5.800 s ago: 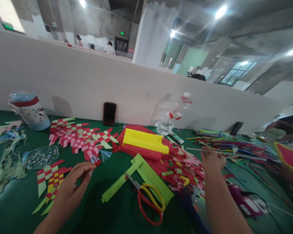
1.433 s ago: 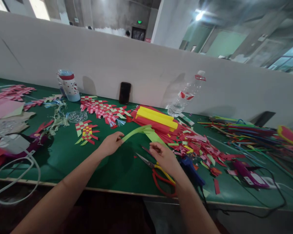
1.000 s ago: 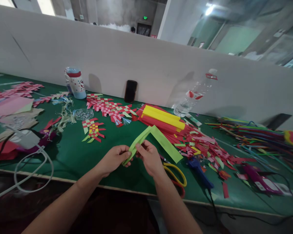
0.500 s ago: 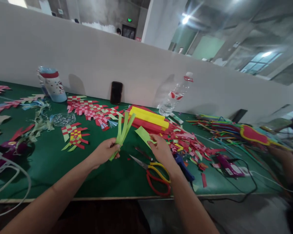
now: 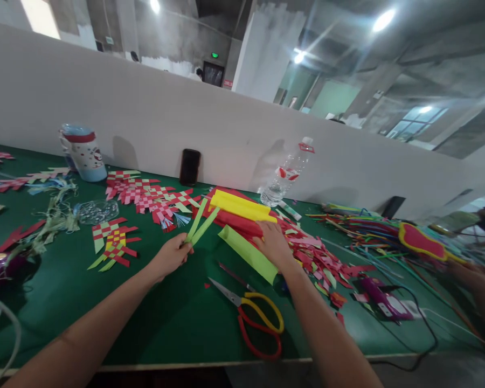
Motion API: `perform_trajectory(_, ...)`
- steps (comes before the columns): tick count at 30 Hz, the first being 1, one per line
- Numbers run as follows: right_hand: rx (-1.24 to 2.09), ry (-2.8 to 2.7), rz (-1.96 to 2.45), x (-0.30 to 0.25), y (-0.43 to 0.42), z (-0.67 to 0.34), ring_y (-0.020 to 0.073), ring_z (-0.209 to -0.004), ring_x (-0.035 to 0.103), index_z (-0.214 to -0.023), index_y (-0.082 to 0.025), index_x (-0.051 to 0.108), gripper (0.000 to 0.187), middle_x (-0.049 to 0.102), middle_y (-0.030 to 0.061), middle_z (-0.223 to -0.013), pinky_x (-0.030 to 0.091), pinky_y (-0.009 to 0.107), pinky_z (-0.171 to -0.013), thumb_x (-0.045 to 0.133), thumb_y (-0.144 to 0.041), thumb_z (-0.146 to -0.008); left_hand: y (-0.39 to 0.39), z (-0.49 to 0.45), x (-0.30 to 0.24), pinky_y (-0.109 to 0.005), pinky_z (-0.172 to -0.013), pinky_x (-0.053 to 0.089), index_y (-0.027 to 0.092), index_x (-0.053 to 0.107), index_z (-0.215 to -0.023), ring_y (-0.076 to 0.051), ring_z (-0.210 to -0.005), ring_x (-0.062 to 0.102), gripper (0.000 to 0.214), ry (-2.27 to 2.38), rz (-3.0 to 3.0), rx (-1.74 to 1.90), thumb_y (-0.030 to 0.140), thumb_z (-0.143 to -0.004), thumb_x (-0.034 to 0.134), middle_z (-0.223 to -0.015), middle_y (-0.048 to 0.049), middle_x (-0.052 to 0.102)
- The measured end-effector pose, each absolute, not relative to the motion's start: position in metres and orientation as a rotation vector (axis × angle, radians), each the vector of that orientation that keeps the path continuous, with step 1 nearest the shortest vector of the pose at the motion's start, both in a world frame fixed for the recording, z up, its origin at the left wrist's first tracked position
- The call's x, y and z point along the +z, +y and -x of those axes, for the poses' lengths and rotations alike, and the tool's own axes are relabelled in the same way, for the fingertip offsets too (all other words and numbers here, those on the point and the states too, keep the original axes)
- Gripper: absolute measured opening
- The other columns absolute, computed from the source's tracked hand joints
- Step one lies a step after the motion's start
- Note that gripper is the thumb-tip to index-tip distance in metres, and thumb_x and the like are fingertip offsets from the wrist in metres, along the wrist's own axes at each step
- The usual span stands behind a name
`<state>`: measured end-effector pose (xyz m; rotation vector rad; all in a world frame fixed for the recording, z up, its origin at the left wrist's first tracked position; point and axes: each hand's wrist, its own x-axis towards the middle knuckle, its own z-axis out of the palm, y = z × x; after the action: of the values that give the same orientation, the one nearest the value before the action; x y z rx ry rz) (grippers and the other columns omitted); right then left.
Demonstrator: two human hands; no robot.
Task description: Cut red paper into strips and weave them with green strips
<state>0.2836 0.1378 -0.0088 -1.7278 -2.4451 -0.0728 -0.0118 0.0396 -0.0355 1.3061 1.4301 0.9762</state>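
Hands held apart over the table (image 5: 178, 328). Narrow green strips (image 5: 202, 227) are clamped between the thumb and fingers of the left hand (image 5: 172, 255); their free ends are fanned up and to the right, toward the paper stack. The right hand (image 5: 274, 245) is placed palm down at the near right edge of the stack, where red paper (image 5: 236, 222) is overlain by folded yellow paper (image 5: 242, 206). Whether anything is gripped by the right fingers cannot be told.

A green sheet (image 5: 248, 254) is laid slantwise between the hands, its right end just beside the right wrist. Nearer the table's front edge, scissors (image 5: 242, 303) are laid with tips directed up and left; a thin dark tool (image 5: 235, 276) is seen between them and the sheet.

To the left, woven fish (image 5: 143, 195) are spread, with a dish (image 5: 98, 212) of beads beside them. A phone (image 5: 190, 167) is leaned upright against the partition (image 5: 153, 108); a bottle (image 5: 286, 173) is stood behind the stack. To the right, scraps (image 5: 317, 253) are heaped. Farther right, a red, yellow-edged piece (image 5: 421, 242) is held by a co-worker's hand (image 5: 471, 277), partly blurred.
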Motion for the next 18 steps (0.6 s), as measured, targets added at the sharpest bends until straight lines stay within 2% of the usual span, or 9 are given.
perform_trajectory(2, -0.129, -2.478, 1.721, -0.009, 0.153, -0.276, 0.0316, -0.14, 0.032, -0.141, -0.016, 0.044, 0.061, 0.042, 0.0149, -0.148, 0.031, 0.046, -0.113, 0.065, -0.025, -0.084, 0.038, 0.013, -0.039, -0.022, -0.049, 0.038, 0.021, 0.044, -0.072, -0.01, -0.049, 0.046, 0.025, 1.43, -1.298, 0.983, 0.044, -0.078, 0.052, -0.058, 0.0059, 0.048)
perform_trajectory(4, -0.167, -2.503, 1.735, -0.011, 0.167, -0.271, 0.0332, -0.141, 0.03, -0.14, -0.017, 0.046, 0.064, 0.039, 0.0158, -0.151, 0.035, 0.046, -0.11, 0.07, -0.025, -0.081, 0.038, 0.015, -0.041, -0.022, -0.05, 0.038, 0.021, 0.045, -0.072, -0.01, -0.049, 0.046, 0.026, 1.421, -1.295, 0.987, 0.045, -0.079, 0.051, -0.056, 0.0066, 0.046)
perform_trajectory(6, -0.205, -2.51, 1.755, -0.012, 0.179, -0.268, 0.032, -0.136, 0.039, -0.136, -0.019, 0.05, 0.054, 0.043, 0.0148, -0.147, 0.04, 0.047, -0.106, 0.068, -0.027, -0.085, 0.038, 0.016, -0.044, -0.022, -0.05, 0.039, 0.021, 0.045, -0.073, -0.01, -0.05, 0.047, 0.026, 1.407, -1.29, 0.989, 0.046, -0.079, 0.051, -0.057, 0.0061, 0.048)
perform_trajectory(10, -0.273, -2.471, 1.818, -0.007, 0.203, -0.271, 0.024, -0.112, 0.058, -0.126, -0.019, 0.056, 0.036, 0.055, 0.0096, -0.132, 0.05, 0.047, -0.093, 0.058, -0.035, -0.094, 0.04, 0.016, -0.047, -0.021, -0.049, 0.037, 0.021, 0.046, -0.072, -0.01, -0.051, 0.048, 0.025, 1.386, -1.283, 0.976, 0.044, -0.079, 0.053, -0.058, 0.0059, 0.05)
perform_trajectory(13, -0.283, -2.428, 1.909, -0.002, 0.22, -0.273, 0.0218, -0.105, 0.061, -0.123, -0.019, 0.057, 0.034, 0.058, 0.0089, -0.125, 0.053, 0.044, -0.088, 0.058, -0.036, -0.094, 0.042, 0.016, -0.048, -0.021, -0.048, 0.037, 0.021, 0.045, -0.072, -0.01, -0.051, 0.049, 0.024, 1.377, -1.277, 0.971, 0.042, -0.079, 0.053, -0.059, 0.0057, 0.05)
perform_trajectory(18, -0.25, -2.328, 2.079, -0.003, 0.239, -0.281, 0.0217, -0.104, 0.061, -0.123, -0.018, 0.057, 0.035, 0.059, 0.0088, -0.124, 0.053, 0.043, -0.087, 0.059, -0.037, -0.093, 0.044, 0.017, -0.051, -0.021, -0.048, 0.039, 0.021, 0.044, -0.071, -0.01, -0.051, 0.05, 0.025, 1.357, -1.259, 0.968, 0.043, -0.079, 0.053, -0.062, 0.0044, 0.053)
